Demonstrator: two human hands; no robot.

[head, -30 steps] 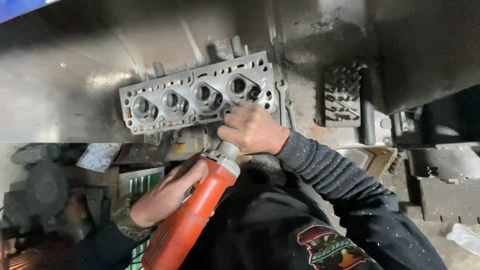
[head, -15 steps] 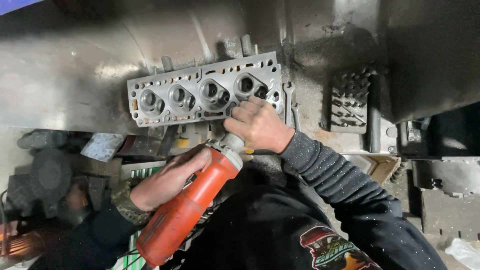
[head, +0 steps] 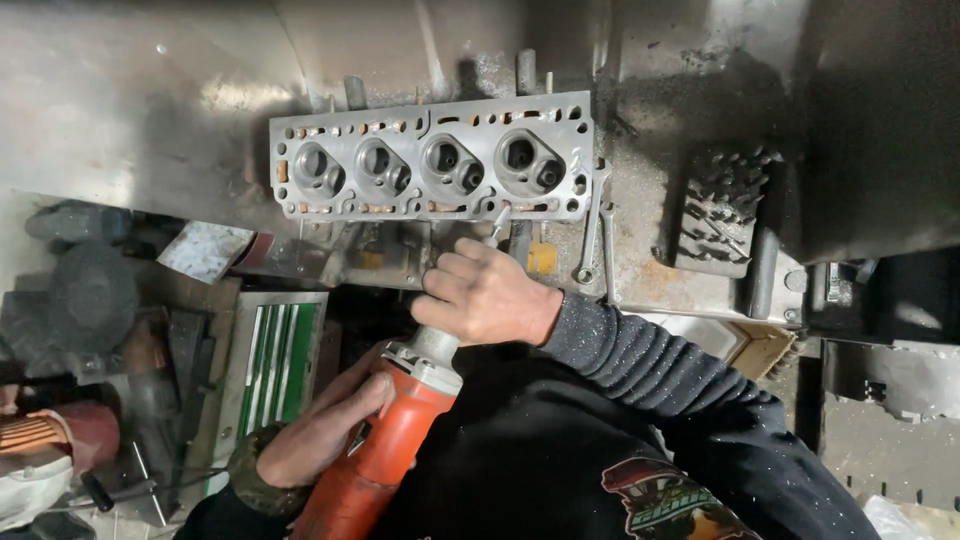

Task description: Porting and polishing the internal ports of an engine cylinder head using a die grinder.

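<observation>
Head view is showing the right hand wrapping around the grinder's grey neck, while the left hand is gripping its orange body. Its tip is meeting the near edge of the cylinder head lying on the steel desk, wrenches just beside.

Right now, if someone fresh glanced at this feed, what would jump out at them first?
The grey cylinder head with four round chambers, lying on the metal bench at top centre. Below it, the orange die grinder slants up from the bottom edge, the left hand on its body and the right hand around its neck, tip at the head's near edge.
</observation>
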